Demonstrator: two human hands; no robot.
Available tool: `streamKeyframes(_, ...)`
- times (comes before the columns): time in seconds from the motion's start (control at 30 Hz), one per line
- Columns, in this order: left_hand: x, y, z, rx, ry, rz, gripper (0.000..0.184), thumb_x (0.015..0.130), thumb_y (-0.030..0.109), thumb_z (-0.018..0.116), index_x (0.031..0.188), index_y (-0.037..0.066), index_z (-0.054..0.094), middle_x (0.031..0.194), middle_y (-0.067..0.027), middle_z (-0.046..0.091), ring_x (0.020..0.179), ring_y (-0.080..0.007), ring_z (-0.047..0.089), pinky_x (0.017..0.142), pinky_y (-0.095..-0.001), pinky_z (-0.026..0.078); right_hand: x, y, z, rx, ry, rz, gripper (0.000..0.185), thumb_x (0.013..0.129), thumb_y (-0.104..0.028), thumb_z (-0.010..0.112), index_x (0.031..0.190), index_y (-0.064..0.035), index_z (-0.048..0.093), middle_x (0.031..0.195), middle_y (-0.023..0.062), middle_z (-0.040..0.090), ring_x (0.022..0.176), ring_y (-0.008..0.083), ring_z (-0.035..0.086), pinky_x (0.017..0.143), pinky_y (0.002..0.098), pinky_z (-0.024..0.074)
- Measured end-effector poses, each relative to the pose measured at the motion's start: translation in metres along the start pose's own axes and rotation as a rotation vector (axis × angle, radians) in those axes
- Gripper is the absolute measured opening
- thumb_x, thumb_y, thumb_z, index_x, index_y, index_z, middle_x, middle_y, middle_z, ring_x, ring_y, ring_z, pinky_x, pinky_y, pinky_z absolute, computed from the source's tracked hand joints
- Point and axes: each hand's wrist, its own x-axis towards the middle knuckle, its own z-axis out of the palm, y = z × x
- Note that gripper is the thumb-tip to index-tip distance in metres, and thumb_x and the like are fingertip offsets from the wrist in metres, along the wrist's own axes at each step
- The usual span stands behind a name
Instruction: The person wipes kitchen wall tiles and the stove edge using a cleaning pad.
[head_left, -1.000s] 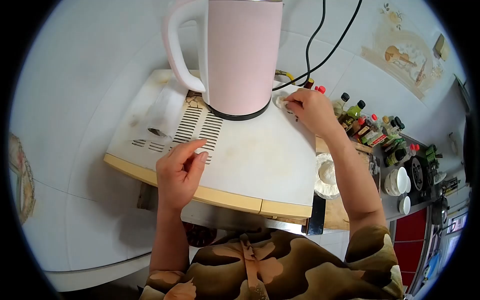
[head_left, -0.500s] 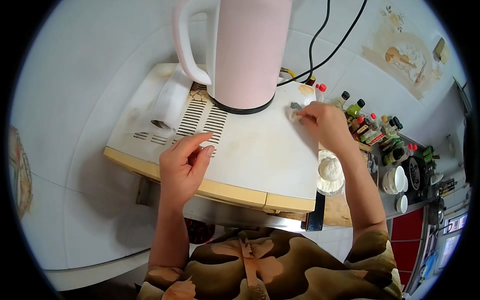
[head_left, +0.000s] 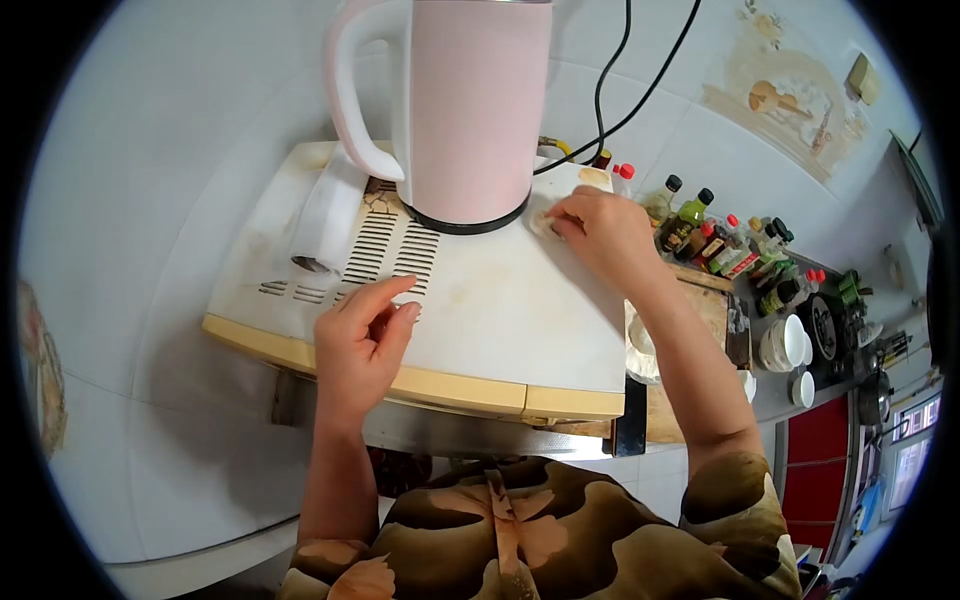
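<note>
A pink kettle (head_left: 475, 115) with a white handle stands at the back of a white appliance top (head_left: 480, 335) with vent slots. Right of its base, my right hand (head_left: 603, 232) is closed in a pinch on a small pale piece (head_left: 543, 224) at the surface; what exactly it is cannot be made out. My left hand (head_left: 362, 345) hovers over the front edge near the slots, thumb and fingers curved and apart, holding nothing. Left of the kettle lies a white roll (head_left: 328, 215).
Several sauce bottles (head_left: 690, 222) stand behind and right of my right arm. Beyond are white bowls (head_left: 782, 343) and a stove (head_left: 824, 328). A bowl of flour (head_left: 640, 345) is partly hidden by my right forearm. Black cables (head_left: 655, 82) hang behind the kettle.
My right hand has moved from the back right corner area a little forward over the surface, its fingers still pinched. My left hand has stayed almost still. The view has shifted slightly.
</note>
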Motion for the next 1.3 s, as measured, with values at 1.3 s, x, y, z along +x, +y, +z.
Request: streamKeyframes(1.3,-0.008,-0.011,-0.006,-0.046,0.064,0.169,0.023,0.081,-0.001,0.064,0.103,0.004,0.067,0.069,-0.0016,0.056,0.057,-0.0063,0.045,0.051,-0.0199,0.035,-0.133,-0.030,-0.032,1.867,0.207,0.639,0.023,0.089,-0.021,0.059,0.106,-0.0058,0.054,0.075,0.0047,0.057,0.057,0.0099,0.049,0.048,0.0223,0.0382)
